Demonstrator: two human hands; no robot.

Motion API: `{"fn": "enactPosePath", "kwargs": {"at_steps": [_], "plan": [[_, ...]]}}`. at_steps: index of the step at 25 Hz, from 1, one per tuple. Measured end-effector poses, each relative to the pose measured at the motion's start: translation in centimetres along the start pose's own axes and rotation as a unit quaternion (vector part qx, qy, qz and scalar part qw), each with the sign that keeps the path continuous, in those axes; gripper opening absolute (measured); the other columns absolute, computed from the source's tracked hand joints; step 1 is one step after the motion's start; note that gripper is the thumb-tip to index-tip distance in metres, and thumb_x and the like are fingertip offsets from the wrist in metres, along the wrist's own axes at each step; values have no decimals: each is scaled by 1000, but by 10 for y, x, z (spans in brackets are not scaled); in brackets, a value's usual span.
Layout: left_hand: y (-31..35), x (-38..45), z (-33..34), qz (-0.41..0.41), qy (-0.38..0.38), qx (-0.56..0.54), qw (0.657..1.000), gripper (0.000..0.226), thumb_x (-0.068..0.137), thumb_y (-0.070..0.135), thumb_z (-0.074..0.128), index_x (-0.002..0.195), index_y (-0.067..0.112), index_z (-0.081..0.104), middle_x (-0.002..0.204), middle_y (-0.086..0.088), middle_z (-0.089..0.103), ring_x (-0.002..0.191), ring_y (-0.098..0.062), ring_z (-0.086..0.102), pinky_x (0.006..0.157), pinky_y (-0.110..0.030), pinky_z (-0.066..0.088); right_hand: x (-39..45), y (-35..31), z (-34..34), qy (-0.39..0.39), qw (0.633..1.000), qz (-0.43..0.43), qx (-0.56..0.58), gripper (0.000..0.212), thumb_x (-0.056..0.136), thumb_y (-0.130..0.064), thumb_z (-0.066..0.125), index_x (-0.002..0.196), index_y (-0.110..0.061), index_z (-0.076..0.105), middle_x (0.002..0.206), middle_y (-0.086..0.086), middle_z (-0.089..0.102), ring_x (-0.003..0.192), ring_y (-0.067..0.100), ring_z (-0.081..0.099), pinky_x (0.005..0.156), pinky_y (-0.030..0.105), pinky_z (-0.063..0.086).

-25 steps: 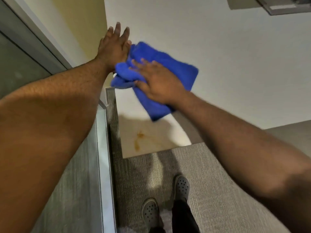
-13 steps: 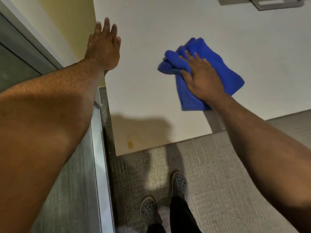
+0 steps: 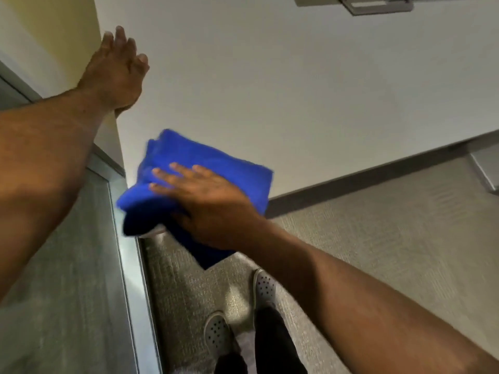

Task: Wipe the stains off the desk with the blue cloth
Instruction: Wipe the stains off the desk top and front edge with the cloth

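A folded blue cloth lies on the near left corner of the white desk, hanging partly over its front edge. My right hand presses flat on the cloth with fingers spread, pointing left. The cloth and hand cover the corner where the brownish stain lay, so no stain shows. My left hand rests flat and open on the desk's left edge, further back, holding nothing.
A grey partition with a metal frame runs along the left of the desk. Grey carpet and my two feet in grey perforated shoes lie below. A grey device sits at the desk's far edge.
My right hand has swept the cloth from the middle of the desk back and left onto the near left corner, over the stain. My left hand stays on the left edge.
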State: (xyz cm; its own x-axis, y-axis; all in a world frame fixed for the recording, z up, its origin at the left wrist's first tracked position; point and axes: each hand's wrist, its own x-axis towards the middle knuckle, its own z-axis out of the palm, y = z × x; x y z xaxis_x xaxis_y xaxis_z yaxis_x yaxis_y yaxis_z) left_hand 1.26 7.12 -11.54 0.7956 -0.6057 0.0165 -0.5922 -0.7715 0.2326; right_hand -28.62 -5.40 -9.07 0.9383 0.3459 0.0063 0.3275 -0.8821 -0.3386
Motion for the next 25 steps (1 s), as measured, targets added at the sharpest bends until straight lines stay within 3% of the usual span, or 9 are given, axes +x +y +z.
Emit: {"fn": "enactPosePath", "kwargs": {"at_steps": [3, 6, 11, 15, 17, 19, 22, 25], "plan": [[19, -20, -8, -78, -19, -46, 996, 67, 98, 42, 20, 142, -8, 26, 153, -33, 18, 146, -44, 6, 119, -51, 5, -26, 66, -25, -2, 994, 107, 11, 50, 99, -30, 42, 147, -23, 31, 158, -2, 25, 147, 19, 18, 120, 37, 12], [32, -38, -4, -80, -24, -45, 995, 59, 101, 34, 27, 142, -8, 24, 151, -39, 16, 145, -50, 4, 119, -57, 5, -55, 141, -53, 35, 977, 209, 23, 50, 101, -24, 42, 148, -16, 28, 158, 4, 23, 147, 24, 17, 119, 37, 10], [46, -54, -2, -133, 3, -74, 988, 100, 81, 79, 1, 151, 8, 3, 162, -12, -6, 149, -31, -5, 118, -44, 1, -92, 219, -98, 121, 939, 323, 8, 49, 101, -18, 38, 147, -5, 26, 155, 18, 27, 145, 34, 21, 120, 44, 16], [51, -41, -19, -138, -15, -95, 986, 100, 80, 79, -3, 151, 9, 2, 163, -12, -5, 149, -31, -7, 118, -46, 0, -87, 222, -103, 176, 888, 425, 8, 49, 102, -24, 33, 149, -12, 23, 158, 11, 22, 147, 28, 17, 121, 46, 13], [5, -79, -18, -191, 31, -95, 977, 81, 93, 64, 8, 151, 7, 7, 162, -16, -2, 149, -35, -6, 119, -51, 1, -28, 179, -57, 130, 929, 345, 38, 50, 103, -27, 32, 149, -12, 21, 159, 11, 20, 147, 28, 15, 121, 46, 13], [14, -87, -2, -196, 1, -171, 966, 65, 101, 48, 16, 152, 10, 6, 163, -11, -5, 149, -30, -8, 121, -47, -2, -21, 148, -45, 98, 946, 308, 16, 52, 102, -30, 33, 150, -13, 21, 159, 9, 19, 147, 28, 15, 120, 46, 13], [39, -73, -12, -171, -32, -267, 948, 60, 102, 47, 15, 152, 16, 3, 163, 0, -7, 149, -18, -11, 119, -32, -8, -17, 95, -30, 36, 981, 189, 0, 52, 101, -35, 36, 149, -21, 24, 159, 1, 22, 147, 25, 17, 120, 41, 12], [35, -59, -22, -148, -74, -282, 945, 61, 100, 51, 13, 152, 20, 5, 163, 4, -5, 149, -12, -8, 118, -31, -6, 33, 42, -19, 17, 997, 68, -13, 51, 99, -41, 35, 148, -27, 28, 158, -5, 24, 147, 22, 17, 118, 40, 11]]}}
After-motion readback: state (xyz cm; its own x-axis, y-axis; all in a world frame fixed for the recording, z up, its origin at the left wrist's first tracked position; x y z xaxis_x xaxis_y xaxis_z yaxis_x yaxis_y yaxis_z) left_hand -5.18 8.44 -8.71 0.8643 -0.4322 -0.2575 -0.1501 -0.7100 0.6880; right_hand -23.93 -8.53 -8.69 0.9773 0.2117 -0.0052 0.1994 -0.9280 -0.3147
